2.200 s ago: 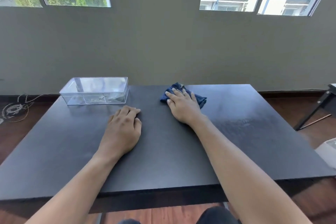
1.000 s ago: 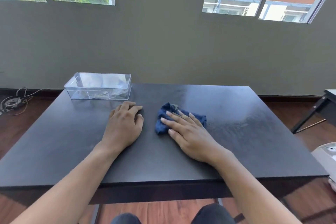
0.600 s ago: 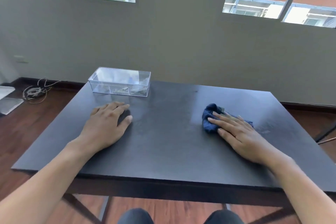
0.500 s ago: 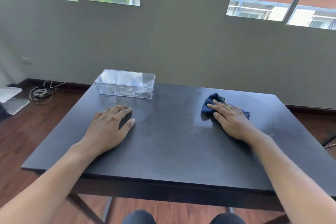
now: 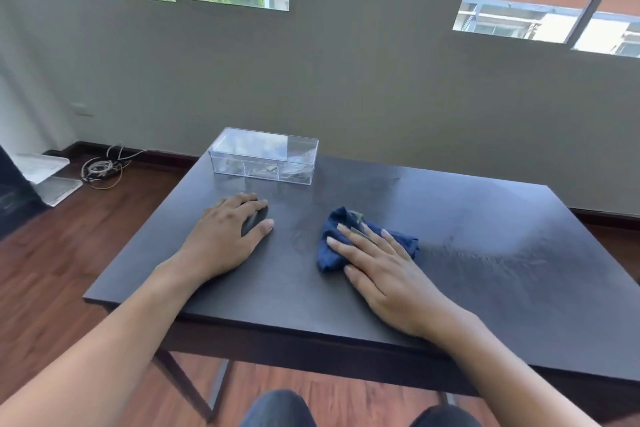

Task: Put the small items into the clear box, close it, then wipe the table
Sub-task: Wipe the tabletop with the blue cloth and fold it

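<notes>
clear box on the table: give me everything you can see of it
The clear box is a long, low, rectangular case that looks like hard transparent plastic. Its flat lid is on, reflecting window light. Thin inner walls split it into compartments holding a few small items too small to identify. It sits level at the table's far left corner; neither hand touches it.

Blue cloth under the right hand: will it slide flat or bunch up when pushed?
The blue cloth is already crumpled, so it probably bunches further. It looks soft and light; the right hand pressing flat likely keeps it sliding on the smooth table.
</notes>
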### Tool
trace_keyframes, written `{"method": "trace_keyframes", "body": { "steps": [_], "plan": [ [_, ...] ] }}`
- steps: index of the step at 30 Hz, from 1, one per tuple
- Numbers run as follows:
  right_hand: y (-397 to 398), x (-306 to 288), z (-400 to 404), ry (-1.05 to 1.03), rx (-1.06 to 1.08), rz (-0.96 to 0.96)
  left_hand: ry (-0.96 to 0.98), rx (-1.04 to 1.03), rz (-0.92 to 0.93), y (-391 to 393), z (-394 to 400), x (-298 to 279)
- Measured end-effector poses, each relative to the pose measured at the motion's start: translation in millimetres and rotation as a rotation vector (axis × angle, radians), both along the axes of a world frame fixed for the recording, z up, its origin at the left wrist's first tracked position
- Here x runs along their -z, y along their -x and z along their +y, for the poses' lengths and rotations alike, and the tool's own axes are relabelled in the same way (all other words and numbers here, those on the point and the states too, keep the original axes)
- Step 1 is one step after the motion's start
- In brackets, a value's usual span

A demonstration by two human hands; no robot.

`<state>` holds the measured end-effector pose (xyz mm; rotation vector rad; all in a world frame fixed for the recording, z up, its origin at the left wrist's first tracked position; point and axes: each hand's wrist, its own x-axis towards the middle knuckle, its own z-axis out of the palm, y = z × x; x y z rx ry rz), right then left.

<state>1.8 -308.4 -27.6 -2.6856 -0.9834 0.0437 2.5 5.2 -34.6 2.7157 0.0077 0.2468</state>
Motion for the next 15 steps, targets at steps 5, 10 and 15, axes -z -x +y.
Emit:
{"method": "trace_keyframes", "body": {
  "steps": [5,10,15],
  "plan": [
    [-7.7,-5.5,-23.0,0.000,0.006,0.020,-0.002,-0.063,-0.030,14.7,46.7,-2.8],
    [-23.0,2.4,71.7,-0.007,0.214,0.007,-0.010,-0.132,-0.080,20.9,52.2,0.9],
    [30.1,1.7,164.2,-0.036,0.037,-0.001,-0.001,-0.137,-0.068,25.5,49.7,-3.5]
  ]
}}
